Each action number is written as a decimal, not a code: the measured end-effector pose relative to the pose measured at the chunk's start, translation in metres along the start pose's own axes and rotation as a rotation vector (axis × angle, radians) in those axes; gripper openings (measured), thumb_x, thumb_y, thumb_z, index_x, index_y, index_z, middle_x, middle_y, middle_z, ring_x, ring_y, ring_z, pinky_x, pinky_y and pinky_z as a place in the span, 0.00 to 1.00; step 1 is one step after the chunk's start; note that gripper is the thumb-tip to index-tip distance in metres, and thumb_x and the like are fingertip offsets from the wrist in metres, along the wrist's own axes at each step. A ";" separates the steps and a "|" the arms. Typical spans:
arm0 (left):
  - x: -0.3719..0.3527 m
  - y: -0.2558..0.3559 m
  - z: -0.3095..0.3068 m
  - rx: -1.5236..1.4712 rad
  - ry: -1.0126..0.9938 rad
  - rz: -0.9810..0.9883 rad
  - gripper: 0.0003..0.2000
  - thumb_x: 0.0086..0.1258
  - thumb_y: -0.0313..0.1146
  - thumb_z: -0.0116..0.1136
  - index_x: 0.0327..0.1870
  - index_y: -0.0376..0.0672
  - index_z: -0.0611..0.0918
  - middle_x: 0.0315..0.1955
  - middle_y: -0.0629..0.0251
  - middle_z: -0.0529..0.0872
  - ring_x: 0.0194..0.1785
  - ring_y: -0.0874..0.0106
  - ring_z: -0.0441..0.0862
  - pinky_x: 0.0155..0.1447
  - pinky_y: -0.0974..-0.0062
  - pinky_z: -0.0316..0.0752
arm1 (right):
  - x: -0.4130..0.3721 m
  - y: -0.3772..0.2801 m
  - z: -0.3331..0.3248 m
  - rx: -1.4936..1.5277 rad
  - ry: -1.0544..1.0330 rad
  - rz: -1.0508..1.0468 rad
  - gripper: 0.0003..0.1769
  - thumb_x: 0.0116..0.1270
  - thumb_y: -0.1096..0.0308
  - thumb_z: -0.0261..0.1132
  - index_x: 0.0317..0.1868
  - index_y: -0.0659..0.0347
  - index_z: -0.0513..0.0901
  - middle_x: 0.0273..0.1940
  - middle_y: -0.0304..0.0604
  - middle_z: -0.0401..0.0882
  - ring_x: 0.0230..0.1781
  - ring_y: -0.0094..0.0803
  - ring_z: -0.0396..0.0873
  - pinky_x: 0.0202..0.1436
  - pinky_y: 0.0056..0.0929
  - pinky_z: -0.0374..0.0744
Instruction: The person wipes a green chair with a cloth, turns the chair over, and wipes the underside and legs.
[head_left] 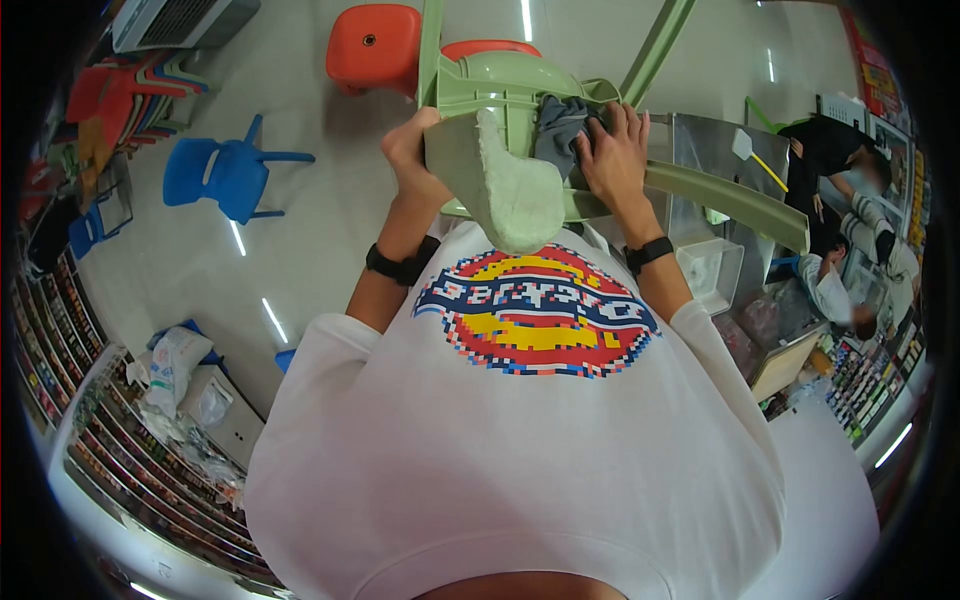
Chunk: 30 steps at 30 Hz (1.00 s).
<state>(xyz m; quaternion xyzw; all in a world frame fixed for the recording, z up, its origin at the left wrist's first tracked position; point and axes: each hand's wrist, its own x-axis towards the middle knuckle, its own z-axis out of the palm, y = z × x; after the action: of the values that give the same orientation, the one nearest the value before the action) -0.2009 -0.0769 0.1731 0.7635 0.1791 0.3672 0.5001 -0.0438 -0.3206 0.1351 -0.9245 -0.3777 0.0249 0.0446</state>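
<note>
A light green plastic chair (500, 90) is held up in front of my chest, tipped so that its legs point outward. My left hand (412, 150) is closed around the edge of the chair at its left side. A dark grey cloth (560, 130) lies bunched against the chair's underside. My right hand (615, 155) presses on this cloth, its fingers bent over it and partly hiding it. Nearest to me, a pale rounded part (520, 200) of the chair sticks out between my wrists.
A red stool (374, 48) and a blue chair (225, 170) stand on the floor ahead and to the left. Stacked chairs (130, 95) are further left. Shelves of goods (150, 480) line the lower left. At right are a metal table (720, 150), a plastic bin (708, 270) and people (830, 150).
</note>
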 end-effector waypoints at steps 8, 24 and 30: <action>0.002 0.013 0.001 0.072 -0.003 -0.009 0.18 0.61 0.22 0.68 0.23 0.40 0.66 0.18 0.66 0.62 0.22 0.76 0.58 0.25 0.77 0.59 | 0.007 0.001 -0.011 -0.161 -0.076 0.019 0.25 0.71 0.48 0.66 0.41 0.67 0.93 0.80 0.51 0.66 0.85 0.55 0.53 0.86 0.65 0.46; 0.020 -0.004 0.007 0.065 0.157 0.104 0.06 0.57 0.22 0.65 0.32 0.35 0.78 0.19 0.62 0.75 0.22 0.78 0.72 0.29 0.77 0.71 | -0.039 0.013 -0.062 1.160 -0.012 0.443 0.11 0.73 0.66 0.68 0.47 0.67 0.85 0.47 0.39 0.86 0.44 0.26 0.76 0.52 0.26 0.76; 0.035 0.009 0.005 0.092 0.153 0.064 0.15 0.67 0.18 0.59 0.20 0.36 0.69 0.14 0.62 0.69 0.17 0.64 0.66 0.27 0.66 0.63 | -0.141 0.089 -0.109 1.265 0.075 1.135 0.22 0.68 0.56 0.74 0.53 0.66 0.84 0.46 0.38 0.85 0.37 0.27 0.79 0.42 0.26 0.77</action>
<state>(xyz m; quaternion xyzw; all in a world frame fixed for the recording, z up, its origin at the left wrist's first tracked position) -0.1747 -0.0619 0.1927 0.7608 0.2087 0.4316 0.4375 -0.0740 -0.4894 0.2364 -0.7752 0.2301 0.2192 0.5461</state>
